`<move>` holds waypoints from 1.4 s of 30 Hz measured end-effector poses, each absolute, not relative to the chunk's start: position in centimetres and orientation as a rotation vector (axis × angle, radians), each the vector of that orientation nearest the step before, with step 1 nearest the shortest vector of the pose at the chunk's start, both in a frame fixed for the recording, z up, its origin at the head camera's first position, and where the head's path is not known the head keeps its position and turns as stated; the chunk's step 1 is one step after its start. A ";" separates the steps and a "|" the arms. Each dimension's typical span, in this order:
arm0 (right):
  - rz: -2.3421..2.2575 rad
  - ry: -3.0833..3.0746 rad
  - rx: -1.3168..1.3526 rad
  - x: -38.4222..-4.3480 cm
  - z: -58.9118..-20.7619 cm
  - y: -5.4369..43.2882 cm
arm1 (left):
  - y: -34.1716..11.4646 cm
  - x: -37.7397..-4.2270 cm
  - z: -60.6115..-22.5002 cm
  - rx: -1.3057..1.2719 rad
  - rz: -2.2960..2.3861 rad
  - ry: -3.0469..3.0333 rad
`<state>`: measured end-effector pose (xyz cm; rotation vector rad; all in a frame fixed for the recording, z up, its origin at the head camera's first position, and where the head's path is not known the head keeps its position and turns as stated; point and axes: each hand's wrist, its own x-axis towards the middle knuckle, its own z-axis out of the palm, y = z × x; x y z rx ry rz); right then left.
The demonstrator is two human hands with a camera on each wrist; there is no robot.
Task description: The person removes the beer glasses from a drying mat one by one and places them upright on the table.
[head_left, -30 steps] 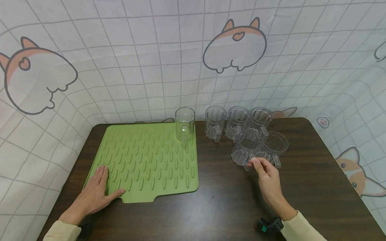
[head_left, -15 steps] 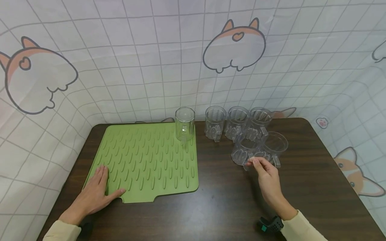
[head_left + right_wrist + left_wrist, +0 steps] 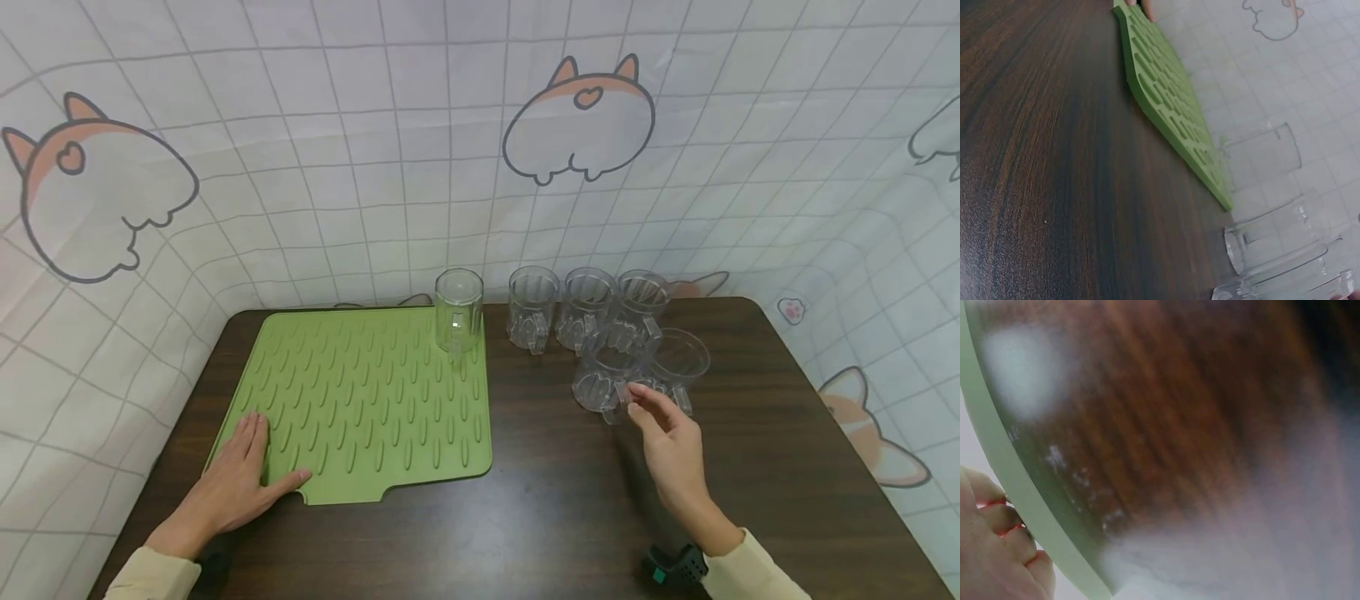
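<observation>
My left hand [image 3: 228, 492] rests flat with fingers straight on the left front part of a green ridged drying mat [image 3: 360, 400]. My right hand [image 3: 671, 450] is beside the handle of a clear mug [image 3: 597, 387]; thumb and forefinger stand slightly apart, and whether they touch the handle is hard to see. Another clear mug [image 3: 678, 358] stands just behind that hand, partly hidden. Upright at the mat's back right corner is one more clear mug [image 3: 459, 312]. In the right wrist view, clear mugs [image 3: 1279, 240] show at the lower right.
Along the back of the dark wooden table [image 3: 540, 508] stand a clear mug [image 3: 533, 308], a second mug [image 3: 587, 308] and a third mug [image 3: 641, 304]. Behind them hangs a white grid-patterned cloth [image 3: 360, 183] with cartoon dogs. A black wrist device [image 3: 675, 567] is on my right wrist.
The right thumb and forefinger have parted from their pinch at the mug's handle and shifted slightly to the right. The left hand stays on the mat. The head view has shifted a little.
</observation>
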<state>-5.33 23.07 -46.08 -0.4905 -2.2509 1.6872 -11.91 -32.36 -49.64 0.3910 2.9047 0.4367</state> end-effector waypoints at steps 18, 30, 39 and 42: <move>1.794 -1.945 -0.202 -5.5 -43.9 22.8 | -32.4 -11.9 -49.6 0.391 0.434 2.905; 1.953 -1.680 0.137 -7.2 -43.6 21.4 | -32.4 -11.9 -49.7 0.396 0.437 2.921; 1.992 -1.677 0.176 -8.4 -42.7 19.6 | -32.3 -11.9 -49.6 0.389 0.414 2.917; 2.017 -1.674 0.203 -8.7 -42.4 19.0 | -32.3 -11.9 -49.6 0.382 0.411 2.915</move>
